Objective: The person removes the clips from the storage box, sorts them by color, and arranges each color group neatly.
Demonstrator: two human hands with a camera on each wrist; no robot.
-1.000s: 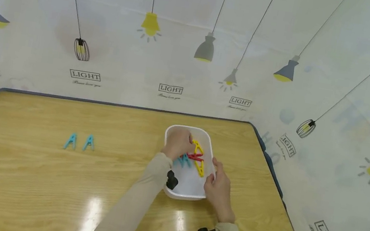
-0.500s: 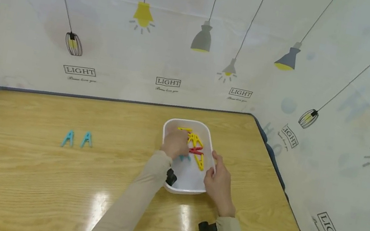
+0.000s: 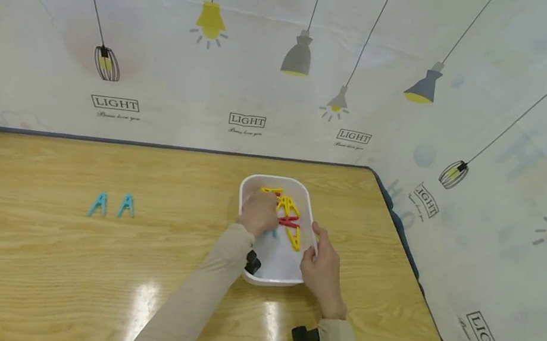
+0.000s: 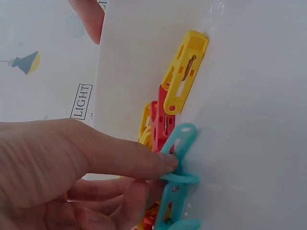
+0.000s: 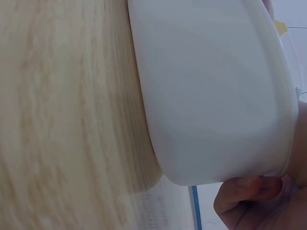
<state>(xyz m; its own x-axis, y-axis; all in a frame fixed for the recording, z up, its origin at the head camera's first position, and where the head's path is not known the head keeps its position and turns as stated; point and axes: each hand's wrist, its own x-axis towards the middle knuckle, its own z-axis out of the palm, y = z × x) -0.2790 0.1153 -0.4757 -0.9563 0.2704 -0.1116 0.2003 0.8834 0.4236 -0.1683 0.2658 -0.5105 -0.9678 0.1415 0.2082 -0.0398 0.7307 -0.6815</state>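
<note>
My left hand [image 3: 260, 212] reaches inside a white plastic tray [image 3: 279, 268]. In the left wrist view its thumb and fingers pinch a light-blue clothespin [image 4: 184, 136]; the fingertips behind it are partly hidden. Another light-blue clothespin [image 4: 172, 201] lies just below that one. Close by in the tray are red clothespins [image 3: 289, 221] and several yellow clothespins [image 3: 293, 238]. My right hand [image 3: 323, 272] grips the tray's right rim, thumb at the inner side, and the right wrist view shows curled fingers at the tray's outer wall.
Two light-blue clothespins [image 3: 98, 205] lie side by side on the left of the wooden table [image 3: 19, 261]. A dark edging [image 3: 184, 149] runs along the table's back and right sides. Behind it hangs a white cloth [image 3: 171, 69] printed with lamps.
My left hand has shifted slightly within the tray, uncovering yellow clothespins at the far end and covering more of the blue ones. My right hand stays on the rim. The head view has tilted slightly.
</note>
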